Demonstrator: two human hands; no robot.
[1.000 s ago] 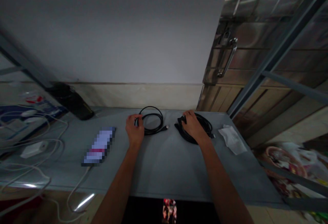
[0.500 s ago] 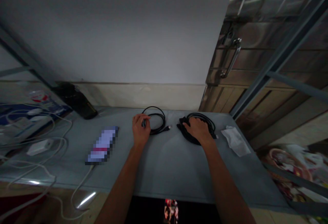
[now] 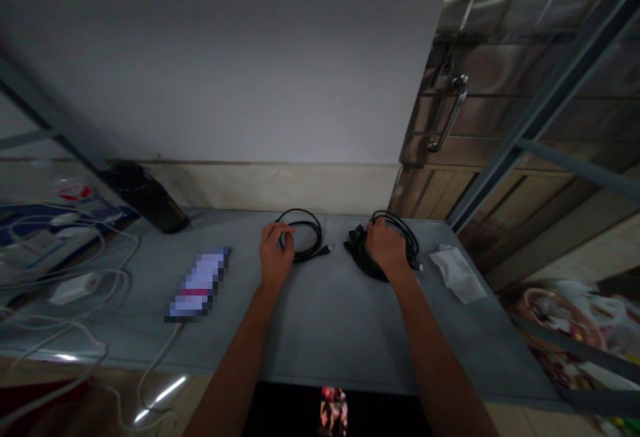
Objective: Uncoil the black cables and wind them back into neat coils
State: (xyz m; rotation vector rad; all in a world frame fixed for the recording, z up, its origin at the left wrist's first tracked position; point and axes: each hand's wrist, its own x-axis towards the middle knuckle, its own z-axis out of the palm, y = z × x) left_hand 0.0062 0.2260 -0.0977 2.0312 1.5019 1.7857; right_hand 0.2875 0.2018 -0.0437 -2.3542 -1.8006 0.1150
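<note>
On the grey tabletop (image 3: pixel 340 330), a thin black cable (image 3: pixel 320 240) lies in a loose coil, its plug pointing right. My left hand (image 3: pixel 276 250) is at the coil's left side, fingers curled and closed on the cable. A thicker bundle of black cables (image 3: pixel 361 257) sits to the right, with loops rising behind and a plug at its right edge. Over this bundle, my right hand (image 3: pixel 387 247) has its fingers bent down and closed on the cables; the fingertips are hidden.
A blurred-out phone (image 3: pixel 200 283) with a white cord lies to the left. Behind it a black bottle (image 3: pixel 150 200) leans by the wall. White cords and a white adapter (image 3: pixel 75 288) are at far left. A crumpled white tissue (image 3: pixel 457 273) lies right of the bundle. Metal posts (image 3: pixel 515 147) frame the table.
My right hand has drawn its fingers and thumb in, from lying spread on the cable bundle to gripping it. The loops behind it have shifted a little. My left hand stays put.
</note>
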